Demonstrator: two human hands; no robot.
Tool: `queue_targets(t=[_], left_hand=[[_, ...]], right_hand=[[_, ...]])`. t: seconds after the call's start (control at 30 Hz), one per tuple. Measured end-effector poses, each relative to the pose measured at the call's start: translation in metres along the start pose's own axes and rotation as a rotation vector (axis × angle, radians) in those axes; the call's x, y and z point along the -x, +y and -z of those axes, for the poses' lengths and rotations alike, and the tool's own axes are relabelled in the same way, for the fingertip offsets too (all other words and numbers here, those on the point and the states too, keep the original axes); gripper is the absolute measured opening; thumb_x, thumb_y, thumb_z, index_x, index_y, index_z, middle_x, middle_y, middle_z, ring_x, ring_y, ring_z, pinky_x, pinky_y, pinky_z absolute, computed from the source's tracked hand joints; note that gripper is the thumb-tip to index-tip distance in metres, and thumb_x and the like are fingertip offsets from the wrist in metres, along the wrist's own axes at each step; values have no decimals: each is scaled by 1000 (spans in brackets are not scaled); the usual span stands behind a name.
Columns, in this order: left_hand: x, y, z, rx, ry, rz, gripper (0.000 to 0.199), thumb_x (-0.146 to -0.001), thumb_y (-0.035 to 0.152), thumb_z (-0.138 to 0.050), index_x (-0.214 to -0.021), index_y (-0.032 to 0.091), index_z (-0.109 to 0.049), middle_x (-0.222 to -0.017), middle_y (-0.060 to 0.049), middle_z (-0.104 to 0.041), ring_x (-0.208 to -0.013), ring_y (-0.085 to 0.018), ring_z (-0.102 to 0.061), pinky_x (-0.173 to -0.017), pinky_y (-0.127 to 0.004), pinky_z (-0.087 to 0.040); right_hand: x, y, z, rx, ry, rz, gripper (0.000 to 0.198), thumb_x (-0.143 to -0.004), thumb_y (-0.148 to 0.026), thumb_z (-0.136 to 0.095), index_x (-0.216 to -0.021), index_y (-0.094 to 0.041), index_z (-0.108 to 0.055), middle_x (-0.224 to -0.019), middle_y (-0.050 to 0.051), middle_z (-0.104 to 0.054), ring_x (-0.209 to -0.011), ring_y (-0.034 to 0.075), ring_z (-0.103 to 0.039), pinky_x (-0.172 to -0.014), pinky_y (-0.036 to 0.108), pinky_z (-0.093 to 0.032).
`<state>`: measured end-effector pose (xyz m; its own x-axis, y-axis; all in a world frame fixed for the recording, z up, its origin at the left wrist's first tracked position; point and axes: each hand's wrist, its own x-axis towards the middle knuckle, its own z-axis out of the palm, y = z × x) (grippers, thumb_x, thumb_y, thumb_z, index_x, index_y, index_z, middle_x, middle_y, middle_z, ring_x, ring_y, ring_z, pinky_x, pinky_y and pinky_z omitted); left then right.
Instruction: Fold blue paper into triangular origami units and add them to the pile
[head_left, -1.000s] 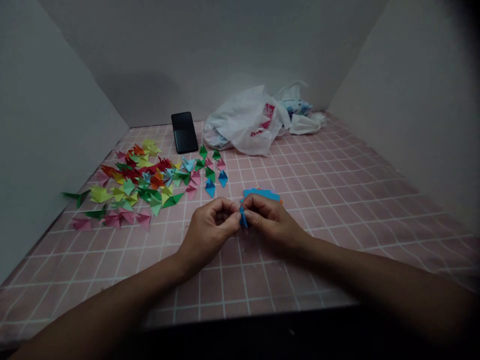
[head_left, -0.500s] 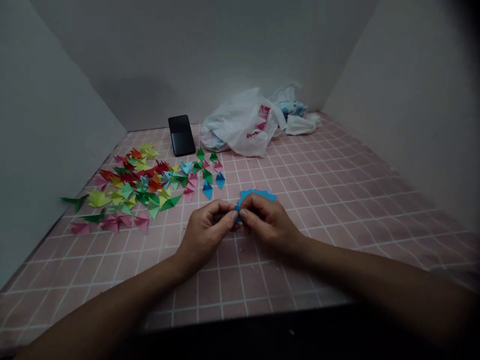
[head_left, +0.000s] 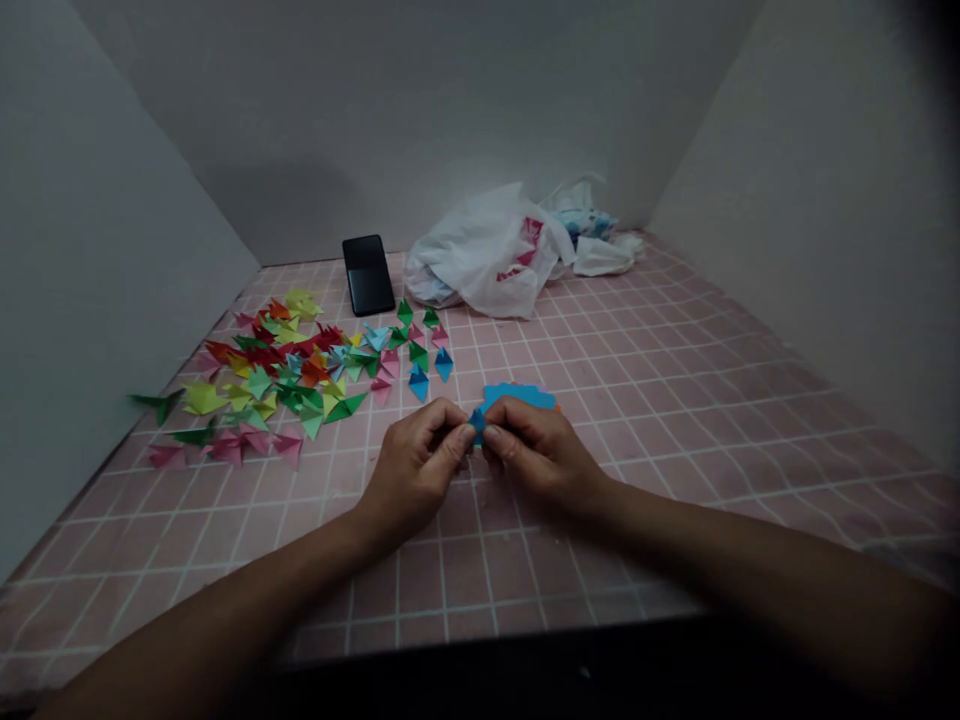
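Between my fingertips is a small folded piece of blue origami paper (head_left: 477, 424). My left hand (head_left: 421, 462) pinches its left side with thumb and forefinger. From the other side my right hand (head_left: 546, 452) pinches it the same way, and both thumbs face me. Fingers cover most of the paper, so its exact fold is hidden. Just behind my right hand lies a stack of blue paper sheets (head_left: 520, 396), partly covered by my knuckles. Two blue folded paper pieces (head_left: 418, 382) rest on the table beyond my left hand.
Many colourful folded paper cranes (head_left: 259, 383) spread across the left of the table. Several green and pink folded pieces (head_left: 418, 354) lie beside them. A black phone (head_left: 368, 275) and a white plastic bag (head_left: 487, 250) are at the back. White-lined pink cloth (head_left: 675, 400) covers the table.
The blue folded paper shows a little more between my fingertips, and my right fingers have shifted slightly. The whole view has moved a little.
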<state>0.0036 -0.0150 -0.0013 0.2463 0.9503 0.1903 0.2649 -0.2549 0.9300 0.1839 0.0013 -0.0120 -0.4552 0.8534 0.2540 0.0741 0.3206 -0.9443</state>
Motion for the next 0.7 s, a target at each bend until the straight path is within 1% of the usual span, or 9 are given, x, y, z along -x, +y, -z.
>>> queue_targets(t=[0.07, 0.1, 0.17, 0.23, 0.33, 0.43, 0.53, 0.6, 0.7], left_hand=[[0, -3, 0, -51, 18, -14, 22, -95, 30, -56, -76, 19, -56, -63, 2, -55, -56, -12, -53, -55, -24, -42], [0, -4, 0, -49, 18, -6, 22, -95, 31, -56, -77, 19, -55, -63, 3, -55, -56, -12, -52, -55, -24, -42], [-1, -7, -2, 18, 0, 33, 21, -96, 35, -55, -82, 19, -57, -66, 2, -58, -58, -13, -56, -58, -25, -45], [-2, -8, -2, 88, -13, 55, 20, -94, 36, -57, -84, 19, -57, -68, 1, -60, -61, -14, -60, -60, -26, -47], [-3, -10, -2, 74, -9, 29, 22, -93, 36, -56, -79, 19, -57, -63, 2, -57, -58, -13, -57, -58, -25, -45], [-3, -11, -3, 39, 48, 13, 24, -93, 37, -57, -76, 19, -54, -63, 2, -57, -57, -12, -55, -57, -24, -42], [-5, -14, -4, 91, 60, 58, 28, -92, 41, -57, -75, 20, -52, -61, 3, -56, -54, -13, -56, -56, -25, -44], [-8, -14, -4, 154, 22, 67, 24, -91, 41, -57, -81, 19, -55, -65, 1, -59, -59, -14, -60, -61, -26, -48], [-10, -13, -2, 123, -12, 29, 21, -90, 36, -57, -80, 18, -56, -66, 1, -59, -58, -14, -59, -61, -26, -46]], right_hand=[[-1, 1, 1, -26, -21, -35, 19, -96, -27, -51, -78, -21, -51, -65, -2, -54, -57, 12, -51, -56, 26, -40], [-2, 1, 2, 4, -15, -28, 19, -96, -26, -52, -78, -21, -50, -65, -3, -54, -57, 12, -51, -56, 26, -40], [-3, 2, 3, 108, 0, 32, 18, -94, -21, -53, -76, -20, -51, -66, -2, -55, -60, 12, -51, -57, 26, -39], [-3, 3, 2, 177, -22, 102, 18, -93, -18, -51, -75, -19, -53, -69, 0, -57, -63, 12, -52, -60, 26, -39], [-4, 7, 0, 158, -36, 110, 20, -93, -22, -51, -74, -19, -53, -65, -2, -53, -59, 12, -48, -56, 25, -37], [-6, 10, -3, 79, -58, 55, 19, -94, -26, -50, -77, -19, -55, -64, -2, -52, -57, 12, -49, -54, 25, -38], [-7, 12, -3, 154, 25, 80, 23, -94, -27, -51, -72, -19, -53, -65, -1, -53, -57, 13, -49, -54, 26, -38], [-8, 14, -2, 194, 87, 89, 23, -94, -26, -51, -72, -20, -52, -63, -2, -53, -56, 13, -49, -54, 26, -37], [-9, 16, -2, 202, 87, 83, 23, -95, -27, -52, -73, -20, -53, -63, -2, -53, -56, 13, -49, -55, 27, -37]])
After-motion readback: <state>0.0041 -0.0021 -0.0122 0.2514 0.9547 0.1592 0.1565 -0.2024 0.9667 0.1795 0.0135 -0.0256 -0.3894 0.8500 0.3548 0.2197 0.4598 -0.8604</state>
